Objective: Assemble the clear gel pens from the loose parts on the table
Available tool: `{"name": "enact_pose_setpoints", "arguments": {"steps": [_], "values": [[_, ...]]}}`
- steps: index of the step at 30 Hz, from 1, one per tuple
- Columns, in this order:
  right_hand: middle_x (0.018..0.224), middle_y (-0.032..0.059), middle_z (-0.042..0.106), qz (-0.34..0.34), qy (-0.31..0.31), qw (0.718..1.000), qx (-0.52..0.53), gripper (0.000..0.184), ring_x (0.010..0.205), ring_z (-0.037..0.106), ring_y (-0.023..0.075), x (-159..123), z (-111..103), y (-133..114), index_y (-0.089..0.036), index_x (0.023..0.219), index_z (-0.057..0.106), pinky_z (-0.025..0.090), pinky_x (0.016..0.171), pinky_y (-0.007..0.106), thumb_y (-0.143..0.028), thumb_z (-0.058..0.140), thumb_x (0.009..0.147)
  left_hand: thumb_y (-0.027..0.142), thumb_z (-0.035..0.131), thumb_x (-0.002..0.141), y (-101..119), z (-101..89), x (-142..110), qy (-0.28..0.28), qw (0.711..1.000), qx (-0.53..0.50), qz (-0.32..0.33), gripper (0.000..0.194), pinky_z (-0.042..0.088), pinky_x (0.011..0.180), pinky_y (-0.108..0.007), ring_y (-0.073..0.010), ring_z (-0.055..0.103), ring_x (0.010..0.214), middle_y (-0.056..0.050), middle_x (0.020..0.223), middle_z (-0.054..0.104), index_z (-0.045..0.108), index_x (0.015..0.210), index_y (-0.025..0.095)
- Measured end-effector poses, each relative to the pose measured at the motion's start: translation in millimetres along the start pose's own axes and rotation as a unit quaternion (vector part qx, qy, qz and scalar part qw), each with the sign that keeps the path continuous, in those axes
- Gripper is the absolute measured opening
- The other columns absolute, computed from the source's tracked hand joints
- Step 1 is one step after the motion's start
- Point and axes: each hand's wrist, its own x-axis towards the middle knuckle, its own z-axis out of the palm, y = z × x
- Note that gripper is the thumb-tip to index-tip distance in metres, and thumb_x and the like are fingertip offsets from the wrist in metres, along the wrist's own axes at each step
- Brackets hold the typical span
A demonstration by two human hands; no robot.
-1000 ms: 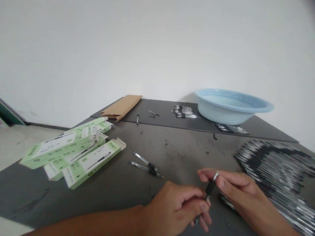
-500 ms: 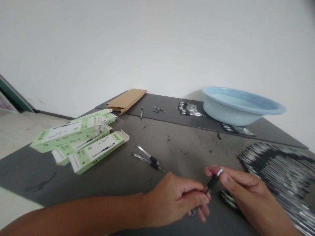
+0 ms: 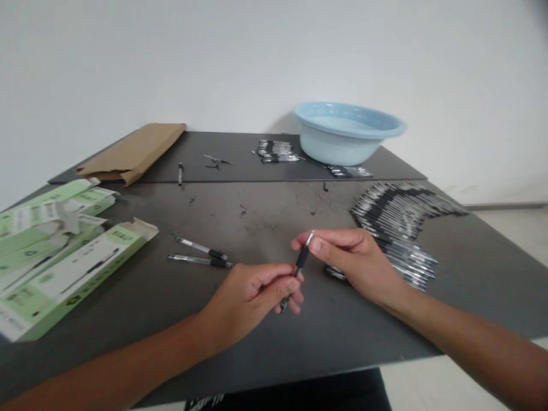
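A pen (image 3: 302, 258) with a black grip and a silvery tip slants between my two hands, tip end up. My left hand (image 3: 252, 297) is closed round its barrel, the lower end showing below the fingers. At the tip, the thumb and forefinger of my right hand (image 3: 355, 257) pinch it. Left of my left hand lie two clear pens with black grips, one of them a clear pen (image 3: 199, 248) set at an angle to the other. Many pens (image 3: 394, 222) lie packed side by side in a curved spread beyond my right hand.
Green and white pen boxes (image 3: 81, 268) are heaped at the left. Behind them lies a brown paper bag (image 3: 137, 149). A light blue basin (image 3: 342, 140) stands at the back, near bundled pens (image 3: 276, 151). Small black bits and pen parts (image 3: 218, 161) dot the dark table (image 3: 257, 200).
The view has turned to the right, so everything sits further left in the picture. Both hands keep hold of the same pen in much the same pose.
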Motion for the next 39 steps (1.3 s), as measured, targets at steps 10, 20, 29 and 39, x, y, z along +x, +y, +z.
{"name": "enact_pose_setpoints", "arguments": {"steps": [10,20,29,39], "values": [[0.122,0.0018,0.083,-0.037,-0.022,0.993,-0.113,0.04,0.101,0.079,0.0159,1.1,-10.8,7.7,-0.032,0.141,0.072,0.061,0.096,0.029,-0.046,0.064,0.105,0.037,0.055,0.108,1.3,1.2,4.4,0.059,0.992,-0.115,0.011,0.022,0.055,0.058,-0.022,-0.0163,0.079,0.071,-0.005,0.086,0.08,0.063,0.109,0.016],[0.064,0.0002,0.076,-0.082,-0.082,0.923,-0.366,0.036,0.051,0.063,0.0115,9.7,-28.9,19.4,-0.022,0.107,0.086,0.046,0.053,0.023,-0.051,0.065,0.102,0.036,0.056,0.099,3.7,-9.9,11.1,0.128,0.966,-0.225,-0.026,0.022,0.05,0.054,-0.027,-0.0196,0.074,0.055,-0.002,0.068,0.076,0.058,0.108,0.016],[0.066,0.0001,0.073,-0.071,-0.11,0.899,-0.418,0.038,0.055,0.061,0.0143,11.2,-37.4,12.9,-0.024,0.083,0.082,0.042,0.054,0.027,-0.056,0.069,0.098,0.032,0.047,0.089,-20.4,-3.9,11.5,0.09,0.965,-0.246,-0.03,0.012,0.039,0.043,-0.022,-0.0126,0.049,0.038,0.006,0.047,0.053,0.052,0.086,0.021],[0.078,-0.0002,0.083,-0.087,-0.005,0.889,-0.45,0.029,0.065,0.079,0.025,23.2,-76.1,29.8,-0.032,0.084,0.087,0.059,0.055,0.03,-0.06,0.077,0.085,0.032,0.043,0.096,-27.8,-7.8,6.4,0.124,0.976,-0.175,0.028,0.023,0.026,0.045,-0.025,-0.0106,0.028,0.046,0.007,0.059,0.035,0.042,0.074,0.024]]}}
